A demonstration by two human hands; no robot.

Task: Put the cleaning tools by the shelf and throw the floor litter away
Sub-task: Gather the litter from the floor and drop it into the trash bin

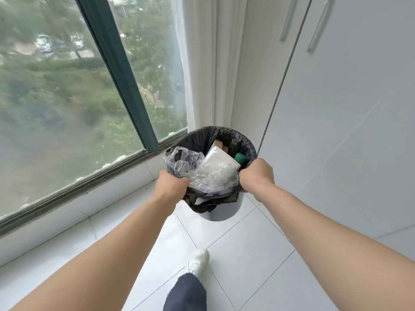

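Two bare forearms reach in from the bottom corners. Between them are a dark trouser leg (186, 292) and a white shoe (198, 261) on glossy white floor tiles (235, 243). The arms meet at a round grey plastic bin (222, 211) in the corner of the room, near the window sill (67, 209) and a hanging white curtain (202, 63). Whether the bin rests on the tiles or is lifted cannot be told. It stands about upright, with its axis vertical and its open mouth facing up toward the camera. A wrinkled black liner (224, 133) is folded over the rim, its loose handles hanging down the near wall. The left hand (173, 182) clenches the near-left rim, knuckles up, touching a crumpled clear plastic bag (190, 167) that spills over that edge. The right hand (256, 175) grasps the right rim with its fingers curled over the liner. Inside, a flat white packet (221, 159) leans at a slant with its long edge running from lower right to upper left. A piece of brown cardboard (221, 144) lies behind it and a green cap (240, 158) just beside it. The window (67, 86) has a dark teal frame (121, 75) and shows blurred greenery. On the right are smooth pale cabinet doors (336, 108) with long bar handles (289, 19).
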